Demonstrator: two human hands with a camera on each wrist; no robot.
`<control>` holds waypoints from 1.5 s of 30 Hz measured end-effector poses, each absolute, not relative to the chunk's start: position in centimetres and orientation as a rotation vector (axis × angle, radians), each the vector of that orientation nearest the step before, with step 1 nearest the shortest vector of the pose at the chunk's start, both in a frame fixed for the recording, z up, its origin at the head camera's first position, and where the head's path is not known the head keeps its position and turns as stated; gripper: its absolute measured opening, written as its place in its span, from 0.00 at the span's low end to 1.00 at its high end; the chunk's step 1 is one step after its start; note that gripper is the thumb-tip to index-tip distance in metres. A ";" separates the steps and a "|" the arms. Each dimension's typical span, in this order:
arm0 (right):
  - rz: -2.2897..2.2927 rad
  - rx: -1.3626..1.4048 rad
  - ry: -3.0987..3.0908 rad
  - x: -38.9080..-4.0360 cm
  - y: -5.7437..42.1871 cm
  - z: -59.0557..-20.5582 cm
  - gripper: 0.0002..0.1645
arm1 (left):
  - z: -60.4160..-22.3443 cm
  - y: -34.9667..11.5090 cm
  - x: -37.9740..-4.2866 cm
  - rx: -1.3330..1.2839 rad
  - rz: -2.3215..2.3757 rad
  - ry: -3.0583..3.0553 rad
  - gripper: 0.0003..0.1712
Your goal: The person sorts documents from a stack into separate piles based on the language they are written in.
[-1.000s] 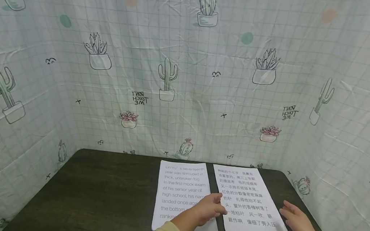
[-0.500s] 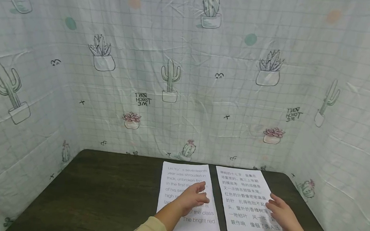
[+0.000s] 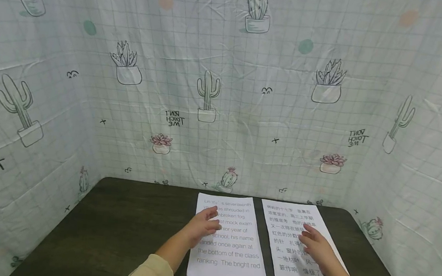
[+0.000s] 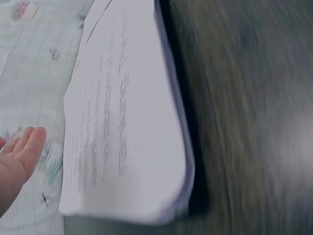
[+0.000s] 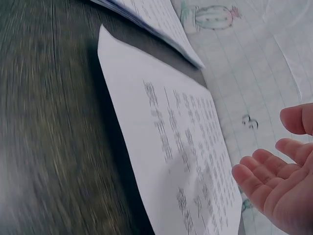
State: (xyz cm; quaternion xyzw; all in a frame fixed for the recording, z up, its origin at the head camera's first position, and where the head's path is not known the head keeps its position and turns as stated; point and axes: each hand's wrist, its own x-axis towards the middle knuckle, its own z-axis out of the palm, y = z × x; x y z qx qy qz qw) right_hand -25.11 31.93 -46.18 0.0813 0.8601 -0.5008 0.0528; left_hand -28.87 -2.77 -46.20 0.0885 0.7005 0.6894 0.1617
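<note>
My left hand (image 3: pixel 201 226) and right hand (image 3: pixel 318 249), relaxed and holding nothing, hover over the English stack (image 3: pixel 232 245) and Chinese page (image 3: pixel 284 247) on the table (image 3: pixel 128 226), likely light, floppy paper I'd pinch by the edges.

The left wrist view blurs the English pages (image 4: pixel 142 98) beyond reading.

Left hand (image 3: pixel 200 228), right hand (image 3: pixel 318 249) apart, fingers (image 3: pixel 210 211) loosely extended; 2 forearms (image 3: pixel 175 248) angled inward.
</note>
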 end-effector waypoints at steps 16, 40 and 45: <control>-1.559 0.131 2.611 -25.9 27.1 -45.9 0.36 | -45.8 -10.1 -29.7 0.232 2.073 2.044 0.44; -1.591 0.175 2.543 -25.5 23.7 -48.0 0.33 | -48.4 -10.8 -28.2 0.074 1.937 2.081 0.43; -1.604 0.190 2.522 -25.1 23.5 -48.5 0.33 | -49.1 -10.5 -27.9 0.060 1.933 2.066 0.43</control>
